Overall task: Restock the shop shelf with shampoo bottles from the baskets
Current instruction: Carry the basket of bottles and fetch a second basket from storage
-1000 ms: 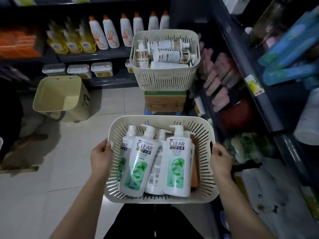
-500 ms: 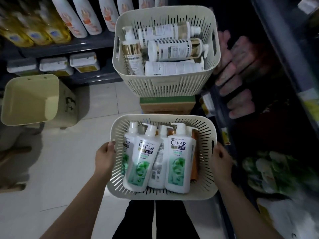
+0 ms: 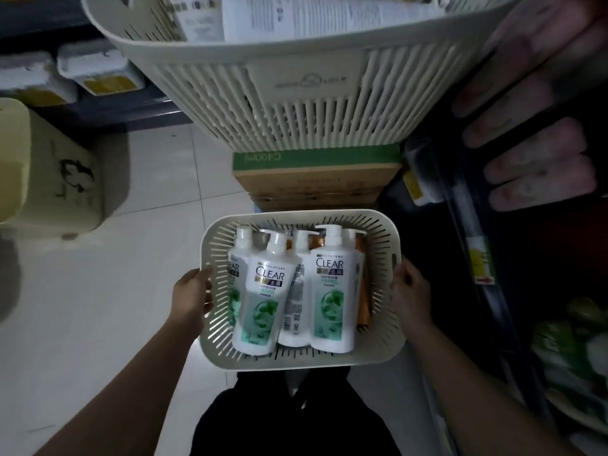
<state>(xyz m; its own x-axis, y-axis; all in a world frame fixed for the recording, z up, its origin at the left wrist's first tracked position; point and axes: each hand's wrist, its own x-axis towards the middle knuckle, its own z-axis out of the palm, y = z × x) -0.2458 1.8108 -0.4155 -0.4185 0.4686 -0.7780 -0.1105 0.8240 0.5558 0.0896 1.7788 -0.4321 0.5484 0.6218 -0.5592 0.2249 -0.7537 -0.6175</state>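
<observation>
I hold a cream slotted basket (image 3: pixel 383 340) low in front of me, over the tiled floor. My left hand (image 3: pixel 192 296) grips its left rim and my right hand (image 3: pixel 411 292) grips its right rim. Several white CLEAR shampoo bottles (image 3: pixel 332 291) with green labels lie inside, pumps pointing away from me, with orange packs beneath them. A second, larger cream basket (image 3: pixel 296 103) with white bottles stands just ahead on a cardboard box (image 3: pixel 316 179).
A dark shop shelf (image 3: pixel 467 225) with yellow price tags runs along the right, holding pink packs (image 3: pixel 533 133) and green goods lower down. A pale yellow bin (image 3: pixel 49 179) stands on the floor at left. White tubs (image 3: pixel 95 70) sit on a low far shelf.
My view has dropped and moved forward, so the far basket now looms at the top. The held basket has moved lower and closer to the box; both hands keep their hold.
</observation>
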